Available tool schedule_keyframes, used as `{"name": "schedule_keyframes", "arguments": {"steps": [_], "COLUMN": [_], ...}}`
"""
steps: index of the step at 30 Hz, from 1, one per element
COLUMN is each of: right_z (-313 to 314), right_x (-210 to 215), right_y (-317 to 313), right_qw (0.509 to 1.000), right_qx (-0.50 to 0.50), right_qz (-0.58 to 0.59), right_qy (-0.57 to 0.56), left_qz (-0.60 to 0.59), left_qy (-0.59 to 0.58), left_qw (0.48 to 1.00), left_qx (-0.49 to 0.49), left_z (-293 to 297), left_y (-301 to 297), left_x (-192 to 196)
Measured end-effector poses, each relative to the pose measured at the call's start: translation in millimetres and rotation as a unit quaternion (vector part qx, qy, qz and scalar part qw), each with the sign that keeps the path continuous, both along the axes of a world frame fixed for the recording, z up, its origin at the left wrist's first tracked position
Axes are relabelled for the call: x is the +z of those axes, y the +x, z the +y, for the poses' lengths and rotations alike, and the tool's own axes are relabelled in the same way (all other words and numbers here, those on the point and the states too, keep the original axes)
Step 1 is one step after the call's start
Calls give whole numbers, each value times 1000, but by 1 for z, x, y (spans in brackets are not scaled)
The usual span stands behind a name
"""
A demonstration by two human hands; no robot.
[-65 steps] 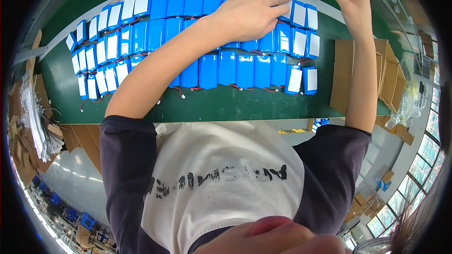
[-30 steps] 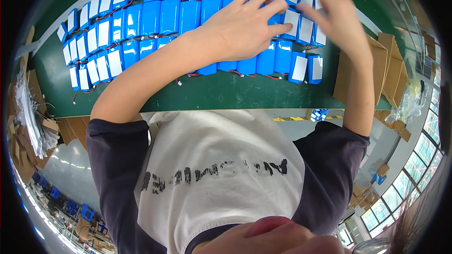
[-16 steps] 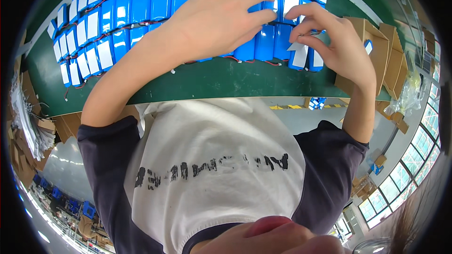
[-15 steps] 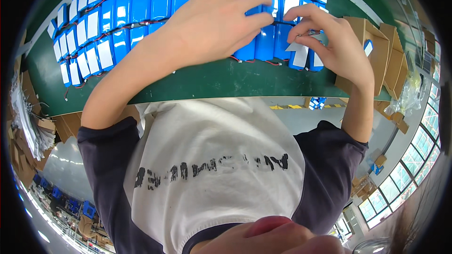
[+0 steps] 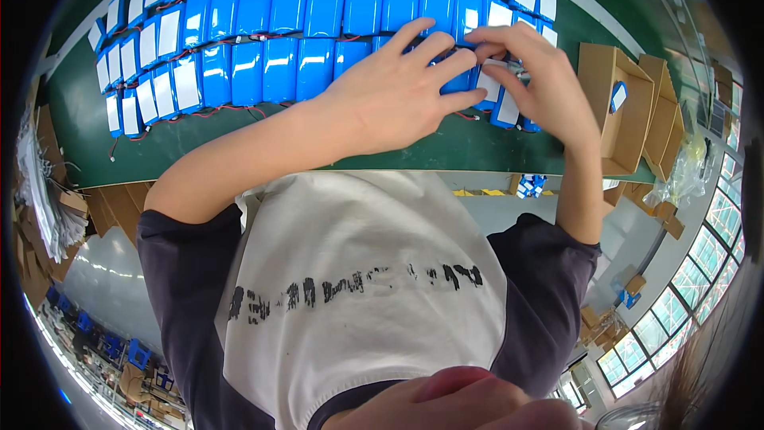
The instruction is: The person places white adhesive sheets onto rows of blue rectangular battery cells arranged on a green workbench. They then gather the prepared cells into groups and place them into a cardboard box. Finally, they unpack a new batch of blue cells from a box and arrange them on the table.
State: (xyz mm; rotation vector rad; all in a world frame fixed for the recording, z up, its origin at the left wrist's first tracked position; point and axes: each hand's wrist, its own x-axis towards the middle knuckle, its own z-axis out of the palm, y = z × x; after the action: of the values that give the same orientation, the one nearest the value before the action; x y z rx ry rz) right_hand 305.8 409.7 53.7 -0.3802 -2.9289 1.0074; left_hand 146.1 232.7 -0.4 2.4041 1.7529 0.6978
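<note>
A: Where r the packs?
B: Blue packs (image 5: pixel 362 6) in 3 rows on green counter (image 5: pixel 450 153), side by side. White labels (image 5: pixel 169 32) on those at L + R ends, mid ones plain blue. Top row partly cut off by frame edge.
A: L hand?
B: L hand (image 5: pixel 406 95) approx palm down over front row, right of ctr. Fingers spread + bent, no obj seen in grip. Can't tell if tips touch packs.
A: R hand?
B: R hand (image 5: pixel 549 84) over R end of rows, just beside L hand. Thumb + index nearly closed on white slip (image 5: pixel 493 72), mostly hidden by fingers. Can't tell if slip touches pack below.
A: Anything else nearby?
B: Red wires (image 5: pixel 255 109) along row edges, some w/ small white plugs. Open carton (image 5: pixel 605 72) on counter, R of rows, lone pack (image 5: pixel 619 97) inside, blue w/ white face. Clear bag (image 5: pixel 691 163) far R, past carton.
</note>
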Motion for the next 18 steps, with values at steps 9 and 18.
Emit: {"name": "schedule_keyframes", "arguments": {"steps": [9, 18], "right_z": [-14, -43], "right_x": [-23, 12], "right_y": [14, -44], "right_qw": [952, 913], "right_qx": [-1, -29], "right_qz": [154, 353], "right_qy": [263, 203], "left_qz": [47, 128], "left_qy": [-3, 514], "left_qw": [998, 842], "left_qx": [-32, 101], "left_z": [-17, 4], "left_y": [-1, -185], "left_x": [0, 241]}}
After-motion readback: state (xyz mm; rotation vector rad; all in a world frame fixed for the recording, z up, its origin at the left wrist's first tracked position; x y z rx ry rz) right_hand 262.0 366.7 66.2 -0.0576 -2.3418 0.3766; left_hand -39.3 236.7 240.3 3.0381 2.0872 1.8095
